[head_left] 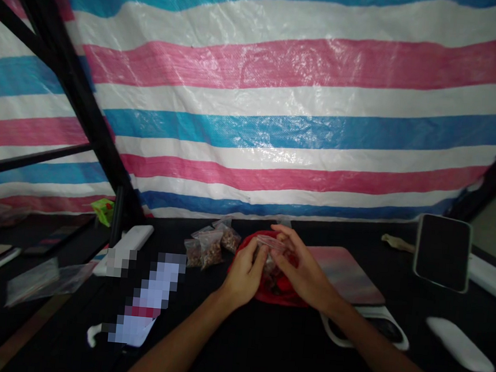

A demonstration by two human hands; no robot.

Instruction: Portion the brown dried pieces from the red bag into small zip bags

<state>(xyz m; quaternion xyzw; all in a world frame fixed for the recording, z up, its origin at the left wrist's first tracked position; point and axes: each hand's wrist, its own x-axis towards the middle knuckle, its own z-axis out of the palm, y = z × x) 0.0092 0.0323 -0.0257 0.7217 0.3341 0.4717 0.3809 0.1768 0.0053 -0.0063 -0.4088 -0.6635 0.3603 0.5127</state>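
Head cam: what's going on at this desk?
A person is pinching a small clear plastic bag between the left hand and right hand, just above a red container holding dark reddish pieces. Beside it on the left, filled resealable bags of similar brownish pieces lie grouped together. To the right is a pink-and-grey mat. A striped plastic tarp hangs behind the desk.

We have a wrinkled pink, white and blue striped tarpaulin (280,119) hanging behind a black metal frame (69,89); on the dark tabletop lie a pastel pink-grey rectangular board (347,274), a black pale-rimmed tablet (442,253) and a white oblong pad (460,344).
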